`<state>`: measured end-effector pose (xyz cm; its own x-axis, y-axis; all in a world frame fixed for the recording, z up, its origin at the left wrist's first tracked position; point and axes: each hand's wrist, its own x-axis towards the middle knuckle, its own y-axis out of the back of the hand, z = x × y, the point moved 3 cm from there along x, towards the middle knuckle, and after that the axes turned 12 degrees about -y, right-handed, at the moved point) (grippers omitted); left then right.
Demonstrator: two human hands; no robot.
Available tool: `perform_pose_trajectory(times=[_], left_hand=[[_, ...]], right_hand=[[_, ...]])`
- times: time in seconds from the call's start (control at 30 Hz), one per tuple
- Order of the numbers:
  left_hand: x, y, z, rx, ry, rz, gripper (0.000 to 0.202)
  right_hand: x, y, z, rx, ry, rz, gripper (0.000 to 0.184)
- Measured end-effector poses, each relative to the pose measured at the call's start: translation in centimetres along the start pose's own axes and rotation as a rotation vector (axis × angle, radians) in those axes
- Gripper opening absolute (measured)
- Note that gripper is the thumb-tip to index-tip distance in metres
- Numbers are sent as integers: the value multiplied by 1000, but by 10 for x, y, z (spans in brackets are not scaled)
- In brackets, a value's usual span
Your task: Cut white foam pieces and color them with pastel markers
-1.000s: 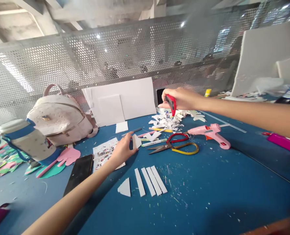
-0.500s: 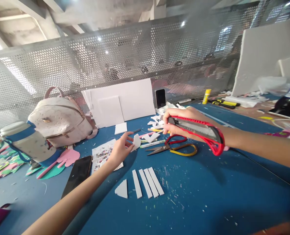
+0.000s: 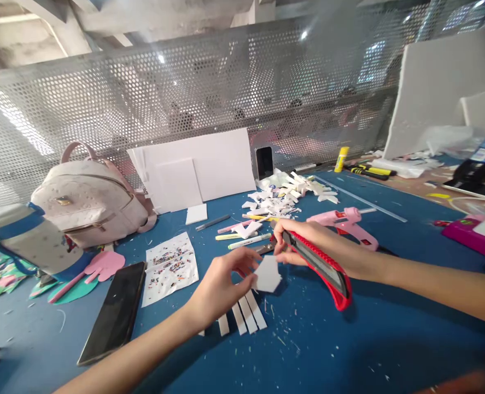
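Observation:
My left hand [image 3: 221, 284] pinches a small white foam piece [image 3: 267, 273] and holds it above the blue table [image 3: 349, 350]. Just right of it, my right hand [image 3: 308, 243] grips a red and grey utility knife [image 3: 320, 262], its front end close to the foam piece. Several white foam strips [image 3: 244, 317] lie side by side on the table below my left hand. Scissors behind my hands are mostly hidden.
A pink glue gun [image 3: 344, 221], pens [image 3: 248, 241] and a heap of white foam scraps [image 3: 283, 197] lie beyond the hands. A black phone [image 3: 113, 312], speckled paper [image 3: 170, 265], a beige backpack [image 3: 88, 200] and a bottle [image 3: 24, 238] sit left. White foam boards [image 3: 201, 167] lean against the mesh fence.
My left hand lifted the foam piece and brought it toward me. My right hand carried the knife from the far scrap heap to beside the piece.

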<state>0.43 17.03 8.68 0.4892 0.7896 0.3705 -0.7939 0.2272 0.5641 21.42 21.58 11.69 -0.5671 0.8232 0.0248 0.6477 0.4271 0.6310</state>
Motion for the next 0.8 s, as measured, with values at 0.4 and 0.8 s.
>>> perform_pose_trajectory(times=[0.4, 0.8], left_hand=[[-29, -21, 26, 321, -157, -113, 33], [-49, -66, 36, 897, -705, -49, 48]], right_hand=[[-16, -15, 30, 32, -88, -315, 23], [-32, -4, 20, -121, 49, 59, 14]])
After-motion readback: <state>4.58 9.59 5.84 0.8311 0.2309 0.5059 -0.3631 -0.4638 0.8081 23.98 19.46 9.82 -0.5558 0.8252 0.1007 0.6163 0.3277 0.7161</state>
